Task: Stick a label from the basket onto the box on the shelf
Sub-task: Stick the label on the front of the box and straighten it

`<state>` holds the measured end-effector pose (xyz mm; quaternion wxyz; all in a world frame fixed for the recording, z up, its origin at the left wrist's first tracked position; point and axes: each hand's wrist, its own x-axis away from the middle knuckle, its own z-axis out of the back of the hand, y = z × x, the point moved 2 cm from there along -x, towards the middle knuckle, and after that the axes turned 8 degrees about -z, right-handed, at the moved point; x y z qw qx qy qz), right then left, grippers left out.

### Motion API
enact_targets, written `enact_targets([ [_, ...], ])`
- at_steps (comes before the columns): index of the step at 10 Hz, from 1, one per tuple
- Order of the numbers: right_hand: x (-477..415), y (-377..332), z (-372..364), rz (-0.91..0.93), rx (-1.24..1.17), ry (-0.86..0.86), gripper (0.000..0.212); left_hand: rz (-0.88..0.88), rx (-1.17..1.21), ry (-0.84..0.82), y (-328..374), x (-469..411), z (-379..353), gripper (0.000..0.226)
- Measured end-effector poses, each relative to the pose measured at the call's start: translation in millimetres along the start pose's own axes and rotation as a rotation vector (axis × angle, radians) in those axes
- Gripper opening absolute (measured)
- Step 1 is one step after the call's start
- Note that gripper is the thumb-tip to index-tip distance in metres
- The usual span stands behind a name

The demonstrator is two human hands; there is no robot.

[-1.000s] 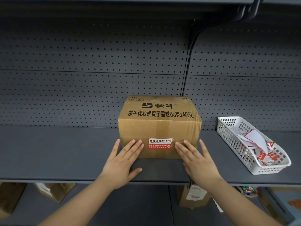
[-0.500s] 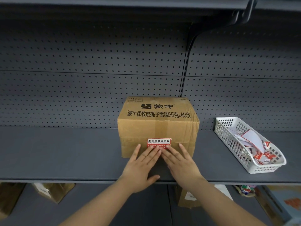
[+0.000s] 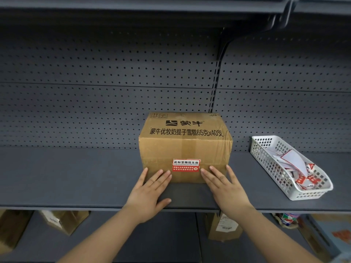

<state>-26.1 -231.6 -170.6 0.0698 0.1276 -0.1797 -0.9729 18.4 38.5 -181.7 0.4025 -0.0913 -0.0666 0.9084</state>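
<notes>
A brown cardboard box (image 3: 185, 147) with black print stands on the grey shelf (image 3: 76, 177). A red and white label (image 3: 186, 165) is stuck low on its front face. My left hand (image 3: 150, 192) lies flat with its fingertips on the box front, left of the label. My right hand (image 3: 224, 186) rests flat the same way, right of the label. Both hands are empty with fingers spread. A white mesh basket (image 3: 266, 160) at the right of the shelf holds several more red and white labels (image 3: 300, 173).
A perforated grey back panel (image 3: 114, 92) rises behind the shelf, and another shelf overhangs above. Below, the lower shelf holds several cardboard boxes (image 3: 62, 221) and a paper-labelled package (image 3: 226, 226).
Both hands slid together under the label half a second ago, then moved apart again to either side of it. The box and label stayed put.
</notes>
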Motion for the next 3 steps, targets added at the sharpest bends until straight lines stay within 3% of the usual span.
enact_targets([
  [1, 1, -3, 2, -0.018, -0.007, 0.021, 0.074, 0.046, 0.008, -0.001, 5, 0, 1, 0.070],
  [2, 9, -10, 16, -0.010, -0.169, 0.129, 0.053, 0.087, 0.139, 0.075, 16, 3, 9, 0.071],
  [3, 27, -9, 44, -0.044, -0.482, 0.290, 0.047, 0.214, 0.531, 0.262, 28, 8, 21, 0.062],
])
